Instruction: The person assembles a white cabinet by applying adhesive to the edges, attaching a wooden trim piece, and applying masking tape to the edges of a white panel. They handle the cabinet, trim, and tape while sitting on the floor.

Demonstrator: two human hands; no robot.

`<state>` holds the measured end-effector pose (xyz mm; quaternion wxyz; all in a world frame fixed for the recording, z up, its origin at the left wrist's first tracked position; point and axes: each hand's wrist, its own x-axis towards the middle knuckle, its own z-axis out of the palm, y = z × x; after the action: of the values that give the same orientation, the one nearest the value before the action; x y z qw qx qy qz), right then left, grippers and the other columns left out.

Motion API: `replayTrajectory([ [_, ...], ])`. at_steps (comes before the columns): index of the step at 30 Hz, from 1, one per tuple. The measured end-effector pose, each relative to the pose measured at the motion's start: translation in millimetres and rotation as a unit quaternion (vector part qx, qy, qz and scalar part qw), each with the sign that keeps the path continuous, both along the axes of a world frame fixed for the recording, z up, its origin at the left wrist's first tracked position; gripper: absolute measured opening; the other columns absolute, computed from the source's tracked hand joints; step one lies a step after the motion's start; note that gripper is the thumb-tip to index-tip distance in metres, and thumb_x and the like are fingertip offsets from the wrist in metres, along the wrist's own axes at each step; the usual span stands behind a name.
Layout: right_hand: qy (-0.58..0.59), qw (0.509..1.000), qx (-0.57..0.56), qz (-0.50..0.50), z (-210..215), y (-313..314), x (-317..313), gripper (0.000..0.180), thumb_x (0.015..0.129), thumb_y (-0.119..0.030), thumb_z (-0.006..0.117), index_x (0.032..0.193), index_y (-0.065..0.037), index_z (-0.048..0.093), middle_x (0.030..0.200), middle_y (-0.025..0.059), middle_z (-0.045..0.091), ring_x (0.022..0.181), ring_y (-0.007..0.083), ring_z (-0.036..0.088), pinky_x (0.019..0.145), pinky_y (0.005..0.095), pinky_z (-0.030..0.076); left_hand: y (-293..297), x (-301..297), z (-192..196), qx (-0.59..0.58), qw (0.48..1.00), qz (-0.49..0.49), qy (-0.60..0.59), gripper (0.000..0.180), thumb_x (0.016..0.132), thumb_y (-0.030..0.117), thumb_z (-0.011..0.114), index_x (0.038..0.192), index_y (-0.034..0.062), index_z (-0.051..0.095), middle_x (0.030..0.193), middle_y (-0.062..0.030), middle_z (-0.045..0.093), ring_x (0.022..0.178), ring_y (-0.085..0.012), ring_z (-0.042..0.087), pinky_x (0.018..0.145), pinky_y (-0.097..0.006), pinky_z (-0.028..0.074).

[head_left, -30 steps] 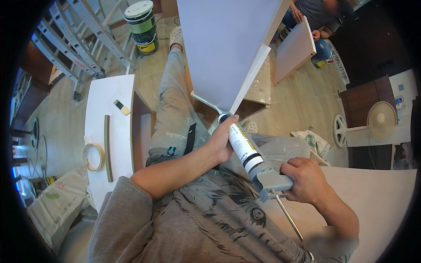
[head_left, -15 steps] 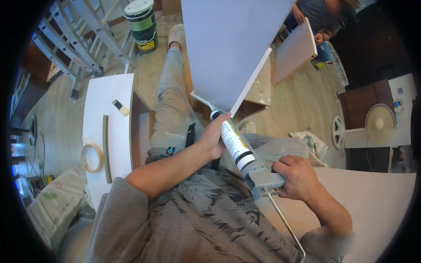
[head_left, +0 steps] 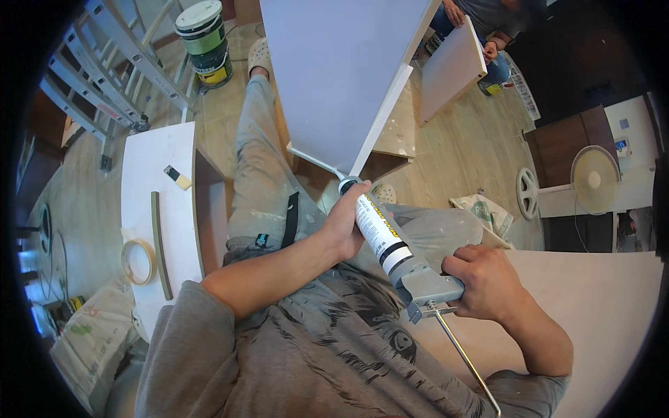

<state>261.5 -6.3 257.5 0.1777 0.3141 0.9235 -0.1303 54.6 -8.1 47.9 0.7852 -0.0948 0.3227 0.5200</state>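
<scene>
My right hand (head_left: 486, 282) is closed round the handle of a grey caulking gun (head_left: 426, 284), whose metal rod slants down toward my arm. A white sealant cartridge (head_left: 376, 226) with black bands lies in the gun. My left hand (head_left: 345, 226) wraps round the cartridge's front end and steadies it. The pale nozzle (head_left: 340, 174) meets the near edge of a large white panel (head_left: 338, 76), close to its right corner; whether sealant is coming out cannot be made out. The panel stands upright between my legs.
To the left, a white board (head_left: 159, 181) carries a brush (head_left: 178, 177), a tape roll (head_left: 139, 262) and a thin strip (head_left: 161, 244). Beyond stand a ladder (head_left: 104, 83) and stacked buckets (head_left: 203, 45). A co-worker holds another panel (head_left: 451, 70); a fan (head_left: 594, 177) stands right.
The nozzle has slid rightward along the panel's near edge, closer to the corner. Both hands have moved slightly right with the gun, and the whole view has shifted a little.
</scene>
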Motion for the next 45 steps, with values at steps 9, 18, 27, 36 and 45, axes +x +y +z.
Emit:
replayTrajectory([
  [9,-0.007,1.000,-0.005,-0.001,13.2,-3.6,-2.5,0.034,0.061,-0.022,0.081,0.085,-0.008,0.062,0.075,0.0107,0.062,0.072,0.0340,0.066,0.066,0.0459,0.055,-1.1,9.5,-2.2,0.006,0.999,-0.024,-0.036,0.056,0.098,0.050,0.062,0.111,-0.0038,0.052,0.092,-0.0216,0.066,0.084,-0.0328,0.069,0.083,-0.048,0.059],
  [18,-0.025,1.000,-0.012,-0.012,20.5,-10.0,-3.5,0.037,0.059,-0.023,0.082,0.086,-0.008,0.062,0.075,0.0101,0.062,0.074,0.0330,0.067,0.068,0.0454,0.056,-5.5,11.7,8.9,0.012,0.998,-0.040,-0.048,0.057,0.098,0.050,0.062,0.115,-0.0030,0.050,0.093,-0.0181,0.064,0.085,-0.0309,0.070,0.084,-0.047,0.060],
  [27,-0.032,0.999,0.002,-0.011,36.7,-8.5,-6.1,0.035,0.057,-0.022,0.082,0.083,-0.009,0.063,0.074,0.0092,0.061,0.072,0.0328,0.066,0.068,0.0442,0.055,-7.9,17.7,9.7,0.018,0.997,-0.046,-0.063,0.060,0.097,0.051,0.065,0.118,-0.0027,0.050,0.100,-0.0179,0.064,0.094,-0.0306,0.070,0.089,-0.047,0.059],
  [36,0.080,0.994,-0.059,0.050,75.3,10.6,-19.9,0.036,0.055,-0.012,0.081,0.088,-0.009,0.067,0.090,0.0085,0.065,0.088,0.0310,0.067,0.074,0.0425,0.054,-40.9,-9.0,62.8,0.032,0.999,0.023,-0.026,0.062,0.097,0.051,0.068,0.127,0.0016,0.046,0.106,-0.0161,0.063,0.107,-0.0318,0.068,0.100,-0.048,0.055],
  [45,0.144,0.988,-0.041,0.025,-70.8,-15.1,-40.7,0.045,0.064,-0.015,0.080,0.104,-0.009,0.062,0.100,0.0111,0.062,0.103,0.0351,0.064,0.110,0.0490,0.048,-21.2,-68.2,-2.3,-0.028,0.992,0.112,0.056,0.041,0.094,0.035,0.072,0.110,0.0034,0.050,0.091,-0.0127,0.059,0.082,-0.0283,0.068,0.084,-0.045,0.061],
])
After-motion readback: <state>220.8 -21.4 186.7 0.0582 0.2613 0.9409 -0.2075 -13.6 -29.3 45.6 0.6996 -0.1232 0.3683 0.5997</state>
